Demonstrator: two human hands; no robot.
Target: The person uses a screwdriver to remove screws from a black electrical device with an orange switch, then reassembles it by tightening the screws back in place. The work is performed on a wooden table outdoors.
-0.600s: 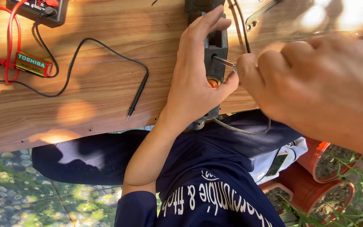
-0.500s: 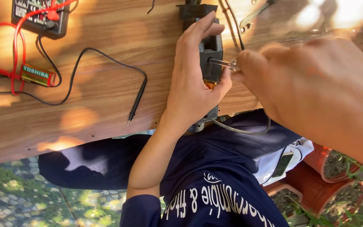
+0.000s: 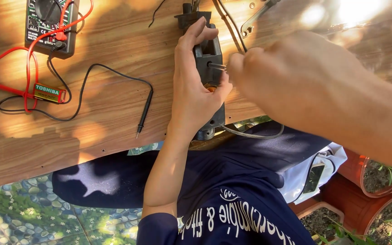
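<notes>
1. Head view: left hand [image 3: 196, 90] wraps its fingers around a dark device [image 3: 208, 68] lying on the wooden table [image 3: 105, 118].
2. Right hand [image 3: 296, 81] pinches a thin metal pin [image 3: 217, 66] against the device's side.

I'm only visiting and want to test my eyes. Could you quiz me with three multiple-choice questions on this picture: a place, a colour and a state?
1. Where on the table is the meter?
A. at the near edge
B. far left
C. under the left hand

2. What colour is the probe lying alone?
A. black
B. white
C. yellow

3. What is the left hand doing?
A. lying flat
B. gripping the dark device
C. holding the battery

Answers: B, it sits far from the body, on the left. A, its shaft is black. B, its fingers wrap the device while the right hand pinches a metal pin.
</notes>
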